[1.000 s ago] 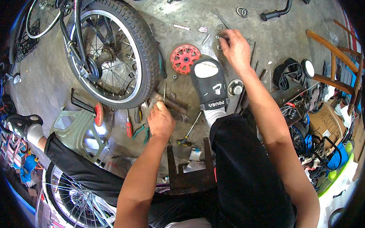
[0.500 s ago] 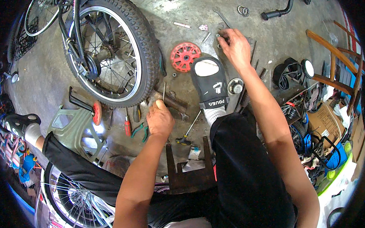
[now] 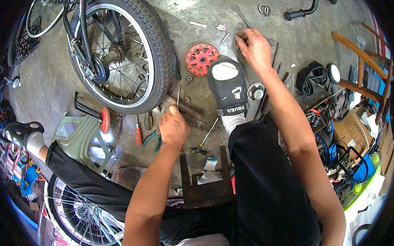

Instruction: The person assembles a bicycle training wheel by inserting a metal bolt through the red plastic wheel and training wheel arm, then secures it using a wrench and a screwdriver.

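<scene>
The left hand (image 3: 174,127) is closed round a slim grey metal rod (image 3: 178,96), its tip jutting past the thumb, near the silver-rimmed bicycle wheel with a knobbly black tyre (image 3: 115,54). Low over the grey concrete floor (image 3: 307,36), the right hand (image 3: 255,48) has its fingers curled narrow beside a long silver open-ended spanner (image 3: 242,17); from here I cannot tell whether they pinch anything. A round red slotted wheel (image 3: 198,65) lies by the black shoe (image 3: 227,96)

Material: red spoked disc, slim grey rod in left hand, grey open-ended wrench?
Red spoked disc: probably moulded plastic, satin; even colour.
Slim grey rod: likely bare metal, smooth; faint sheen.
Grey open-ended wrench: likely steel, dull; metallic grey.
</scene>
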A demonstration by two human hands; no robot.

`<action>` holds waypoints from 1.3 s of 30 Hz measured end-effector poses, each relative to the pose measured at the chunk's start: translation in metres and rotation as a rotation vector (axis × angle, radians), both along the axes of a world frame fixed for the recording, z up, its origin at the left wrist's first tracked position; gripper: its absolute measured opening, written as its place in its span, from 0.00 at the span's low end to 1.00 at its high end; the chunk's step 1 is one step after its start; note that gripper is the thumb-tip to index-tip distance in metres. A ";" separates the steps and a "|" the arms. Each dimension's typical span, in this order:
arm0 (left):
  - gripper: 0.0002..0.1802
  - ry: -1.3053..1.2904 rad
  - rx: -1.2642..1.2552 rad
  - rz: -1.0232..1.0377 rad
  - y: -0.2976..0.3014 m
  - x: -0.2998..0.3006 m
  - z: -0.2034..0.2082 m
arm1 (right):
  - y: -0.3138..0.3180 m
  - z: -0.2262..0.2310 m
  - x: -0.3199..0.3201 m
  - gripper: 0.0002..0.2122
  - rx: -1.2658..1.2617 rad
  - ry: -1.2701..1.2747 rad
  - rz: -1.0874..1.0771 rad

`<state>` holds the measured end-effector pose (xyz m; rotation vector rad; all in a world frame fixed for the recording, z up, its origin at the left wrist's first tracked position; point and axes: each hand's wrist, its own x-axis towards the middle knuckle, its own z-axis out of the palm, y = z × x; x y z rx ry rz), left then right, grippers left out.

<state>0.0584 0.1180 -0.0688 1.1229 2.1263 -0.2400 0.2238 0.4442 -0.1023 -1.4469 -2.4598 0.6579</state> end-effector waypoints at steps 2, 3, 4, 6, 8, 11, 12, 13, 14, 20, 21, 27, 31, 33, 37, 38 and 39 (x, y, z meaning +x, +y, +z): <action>0.18 -0.028 0.029 0.025 0.000 -0.001 0.003 | -0.001 0.002 0.000 0.09 -0.003 0.010 -0.012; 0.17 -0.049 0.054 0.050 -0.002 -0.003 0.006 | -0.003 0.008 -0.002 0.09 -0.022 0.025 -0.034; 0.17 -0.070 0.079 0.076 -0.004 -0.004 0.009 | -0.006 0.012 -0.004 0.09 -0.042 0.039 -0.055; 0.15 -0.073 0.137 0.032 -0.011 -0.010 0.013 | -0.011 0.018 -0.004 0.09 -0.159 0.152 -0.138; 0.15 -0.056 0.149 0.022 -0.017 -0.010 0.023 | -0.016 0.017 0.001 0.09 -0.265 0.227 -0.201; 0.17 0.011 0.157 0.062 -0.016 -0.005 0.043 | -0.029 0.012 0.011 0.11 -0.492 0.579 -0.355; 0.19 0.041 0.198 0.082 -0.014 -0.004 0.049 | -0.033 0.017 0.011 0.11 -0.627 0.691 -0.421; 0.20 0.066 0.243 0.101 -0.010 -0.003 0.052 | -0.037 0.026 0.011 0.12 -0.756 0.800 -0.489; 0.22 0.063 0.316 0.111 -0.006 -0.005 0.053 | -0.041 0.032 0.012 0.13 -0.885 0.910 -0.557; 0.17 0.035 0.548 0.055 0.069 -0.006 0.050 | -0.062 0.043 0.021 0.13 -1.173 1.361 -0.644; 0.17 -0.006 0.553 0.064 0.079 -0.004 0.045 | -0.063 0.042 0.024 0.13 -1.186 1.385 -0.643; 0.17 0.047 0.393 0.184 0.117 0.011 0.031 | -0.060 0.041 0.031 0.13 -1.181 1.336 -0.687; 0.20 0.123 0.243 0.241 0.119 0.005 0.007 | -0.054 0.042 0.033 0.13 -1.151 1.306 -0.693; 0.20 0.130 0.151 0.219 0.122 0.002 -0.001 | -0.052 0.043 0.034 0.13 -1.158 1.302 -0.709; 0.18 -0.016 0.273 0.312 0.116 -0.001 0.004 | -0.054 0.047 0.034 0.13 -1.159 1.255 -0.687; 0.18 -0.135 0.379 0.417 0.115 0.000 0.010 | -0.055 0.049 0.034 0.13 -1.150 1.233 -0.684; 0.17 -0.260 0.486 0.518 0.116 0.002 0.016 | -0.055 0.052 0.034 0.13 -1.135 1.211 -0.683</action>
